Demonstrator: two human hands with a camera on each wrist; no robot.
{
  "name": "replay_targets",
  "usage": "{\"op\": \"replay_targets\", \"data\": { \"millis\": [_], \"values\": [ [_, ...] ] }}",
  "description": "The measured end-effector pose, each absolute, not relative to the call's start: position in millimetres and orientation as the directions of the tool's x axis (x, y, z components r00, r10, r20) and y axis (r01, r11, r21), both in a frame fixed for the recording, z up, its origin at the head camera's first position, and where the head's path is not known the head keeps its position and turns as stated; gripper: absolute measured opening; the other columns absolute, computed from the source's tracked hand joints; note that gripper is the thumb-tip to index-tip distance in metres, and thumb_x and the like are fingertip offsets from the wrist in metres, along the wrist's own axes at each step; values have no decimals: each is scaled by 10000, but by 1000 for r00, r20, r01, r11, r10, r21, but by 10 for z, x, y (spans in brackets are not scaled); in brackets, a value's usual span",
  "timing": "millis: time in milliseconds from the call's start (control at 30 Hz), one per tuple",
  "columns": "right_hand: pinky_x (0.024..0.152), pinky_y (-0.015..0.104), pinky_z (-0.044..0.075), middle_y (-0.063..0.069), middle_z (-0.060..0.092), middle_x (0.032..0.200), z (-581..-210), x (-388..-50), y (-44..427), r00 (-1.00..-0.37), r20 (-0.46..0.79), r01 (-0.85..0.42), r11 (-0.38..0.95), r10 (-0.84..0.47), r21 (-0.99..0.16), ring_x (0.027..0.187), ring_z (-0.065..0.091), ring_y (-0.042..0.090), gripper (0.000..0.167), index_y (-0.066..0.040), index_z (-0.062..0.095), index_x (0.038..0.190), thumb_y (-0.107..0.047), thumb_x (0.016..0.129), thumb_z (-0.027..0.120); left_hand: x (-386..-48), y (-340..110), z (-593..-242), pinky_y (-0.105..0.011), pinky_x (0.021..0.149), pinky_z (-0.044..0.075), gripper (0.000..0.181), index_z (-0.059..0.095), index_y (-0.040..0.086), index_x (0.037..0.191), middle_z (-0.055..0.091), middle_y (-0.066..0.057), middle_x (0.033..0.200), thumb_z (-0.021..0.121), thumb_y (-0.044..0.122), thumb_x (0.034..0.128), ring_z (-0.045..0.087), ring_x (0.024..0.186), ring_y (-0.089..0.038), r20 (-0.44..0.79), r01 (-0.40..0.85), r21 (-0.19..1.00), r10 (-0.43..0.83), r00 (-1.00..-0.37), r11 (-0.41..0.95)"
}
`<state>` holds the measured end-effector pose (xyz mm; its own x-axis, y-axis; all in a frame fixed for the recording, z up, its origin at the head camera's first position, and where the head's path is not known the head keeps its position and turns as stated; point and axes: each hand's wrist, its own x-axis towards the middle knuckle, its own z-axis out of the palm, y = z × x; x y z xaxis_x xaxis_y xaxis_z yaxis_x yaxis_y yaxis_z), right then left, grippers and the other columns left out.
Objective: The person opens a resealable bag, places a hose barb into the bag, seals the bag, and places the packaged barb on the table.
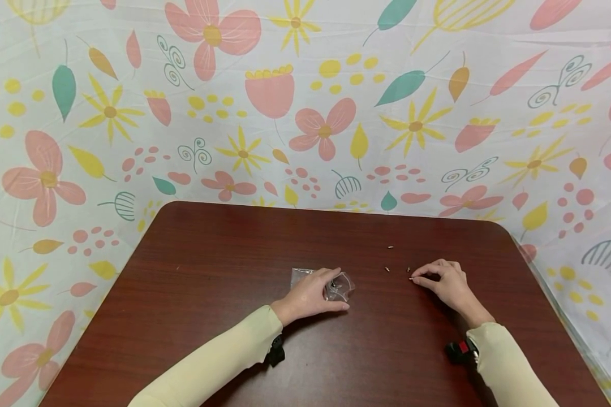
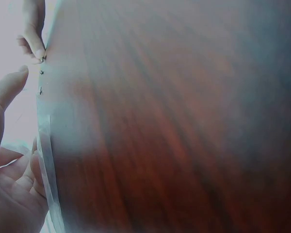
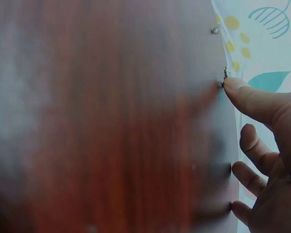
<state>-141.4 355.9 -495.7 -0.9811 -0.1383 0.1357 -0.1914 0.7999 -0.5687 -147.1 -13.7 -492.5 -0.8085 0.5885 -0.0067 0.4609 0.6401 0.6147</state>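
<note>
My left hand (image 1: 308, 294) rests on a clear plastic bag (image 1: 345, 285), thumb and fingers spread apart about it. Small dark and shiny bits show inside the bag, partly covered by the hand. In the left wrist view the bag's edge (image 2: 48, 170) stands beside the fingers. Farther right, my right hand (image 1: 450, 285) pinches a small shiny metal piece (image 1: 411, 278) between thumb and fingertip, low over the table. Close by lie small metal pieces: one (image 1: 408, 269) just beyond the fingertips, another (image 1: 387, 269) to its left, and a third (image 1: 390, 247) farther back. Their exact kind is too small to tell.
A dark reddish-brown table (image 1: 209, 243) with rounded far corners carries everything. Behind and around it hangs a white cloth (image 1: 295, 152) printed with flowers and leaves. A black wrist strap (image 1: 460, 351) shows below the right sleeve.
</note>
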Motion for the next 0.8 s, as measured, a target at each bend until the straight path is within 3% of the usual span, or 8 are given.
{"op": "replay_targets", "data": {
  "millis": [800],
  "values": [
    [915, 587, 248, 45, 642, 928, -4981, -1239, 3314, -951, 280, -281, 755, -134, -593, 1075, 448, 366, 133, -175, 815, 903, -57, 849, 841, -1467, -132, -4917, -399, 1066, 486, 889, 458, 126, 1587, 553, -55, 1507, 797, 549, 881, 585, 1313, -245, -14, 455, 626, 592, -806, 634]
  ]
}}
